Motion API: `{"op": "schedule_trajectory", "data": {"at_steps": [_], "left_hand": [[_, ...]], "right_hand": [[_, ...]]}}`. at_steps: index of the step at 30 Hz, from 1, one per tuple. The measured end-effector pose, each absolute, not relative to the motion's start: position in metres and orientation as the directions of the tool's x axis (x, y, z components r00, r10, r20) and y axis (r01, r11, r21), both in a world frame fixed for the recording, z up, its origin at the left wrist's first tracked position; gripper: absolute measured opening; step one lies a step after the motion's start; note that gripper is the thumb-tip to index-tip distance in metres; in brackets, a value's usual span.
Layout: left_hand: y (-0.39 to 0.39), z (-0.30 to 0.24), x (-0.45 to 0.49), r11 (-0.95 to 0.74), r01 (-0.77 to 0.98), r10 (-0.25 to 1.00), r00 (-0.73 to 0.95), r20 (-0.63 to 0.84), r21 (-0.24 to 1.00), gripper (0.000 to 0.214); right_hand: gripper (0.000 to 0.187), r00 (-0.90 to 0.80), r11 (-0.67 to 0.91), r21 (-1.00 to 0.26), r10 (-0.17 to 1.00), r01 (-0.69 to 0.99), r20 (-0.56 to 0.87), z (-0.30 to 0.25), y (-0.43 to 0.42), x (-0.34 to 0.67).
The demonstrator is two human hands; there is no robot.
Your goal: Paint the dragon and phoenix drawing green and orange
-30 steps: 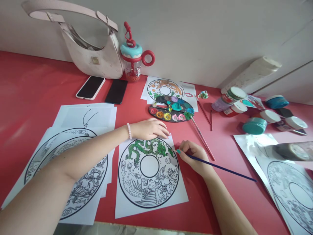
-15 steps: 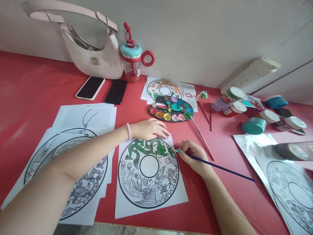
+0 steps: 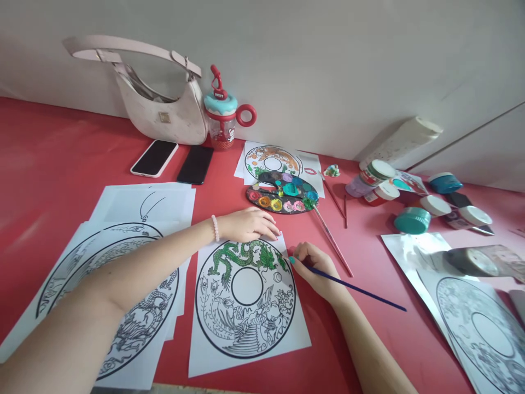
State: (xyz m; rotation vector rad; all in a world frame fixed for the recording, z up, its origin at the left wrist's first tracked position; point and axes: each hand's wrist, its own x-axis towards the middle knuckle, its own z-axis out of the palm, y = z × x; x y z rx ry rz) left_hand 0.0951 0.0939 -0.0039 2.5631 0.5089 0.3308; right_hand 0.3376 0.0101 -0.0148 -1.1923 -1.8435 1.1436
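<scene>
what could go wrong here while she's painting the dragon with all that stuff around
1. The right hand works the blue paintbrush at the circle's right edge; its heel could smear fresh green paint on the dragon sheet.
2. The left hand pins only the sheet's top edge, so the lower part might shift under a stroke.
3. The wet palette lies just beyond the left hand; a reach could brush it and carry paint onto the paper.
</scene>
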Motion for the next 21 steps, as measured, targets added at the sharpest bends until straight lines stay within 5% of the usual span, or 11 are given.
{"op": "schedule_trajectory", "data": {"at_steps": [14, 21], "left_hand": [[0.0965, -0.0082, 0.0972, -0.788, 0.251, 0.449, 0.859, 0.246, 0.562, 0.019], [0.0952, -0.0079, 0.0996, -0.797, 0.310, 0.510, 0.806, 0.301, 0.518, 0.029]], "right_hand": [[0.038, -0.280, 0.182, -0.936, 0.955, 0.300, 0.096, -0.0105, 0.0172, 0.3366], [0.037, -0.245, 0.257, -0.913, 0.952, 0.317, 0.183, -0.0112, 0.0123, 0.3294]]}}
